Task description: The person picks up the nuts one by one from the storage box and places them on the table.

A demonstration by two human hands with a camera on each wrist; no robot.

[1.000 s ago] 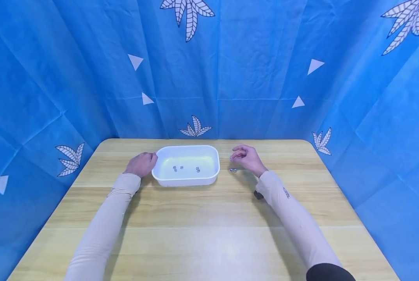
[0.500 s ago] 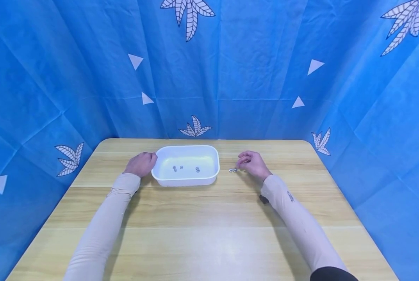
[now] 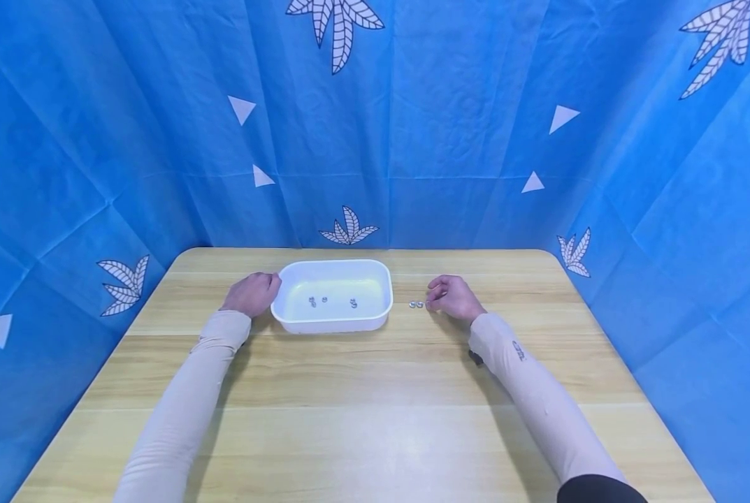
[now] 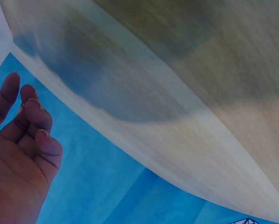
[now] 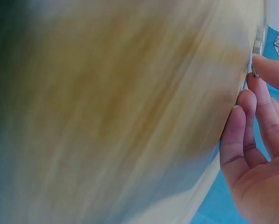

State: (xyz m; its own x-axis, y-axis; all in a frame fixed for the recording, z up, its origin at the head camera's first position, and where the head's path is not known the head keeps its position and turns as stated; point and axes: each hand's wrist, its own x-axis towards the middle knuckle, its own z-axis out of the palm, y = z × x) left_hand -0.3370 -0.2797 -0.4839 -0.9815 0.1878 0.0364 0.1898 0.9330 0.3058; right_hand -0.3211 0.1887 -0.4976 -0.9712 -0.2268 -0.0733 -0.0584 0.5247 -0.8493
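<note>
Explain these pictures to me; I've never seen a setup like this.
No machine works here, only a person in pale long sleeves. The wide view comes from a head-worn camera; the close ones, from a camera on each wrist. On the pale wooden table stands a white, rounded rectangular tub with several small, silvery, metal-looking pieces inside; two loose pieces lie to its right. The bare left hand is at the tub's left end, its grip partly hidden. The bare right hand pinches one more small silvery piece, as the right wrist view shows.
</note>
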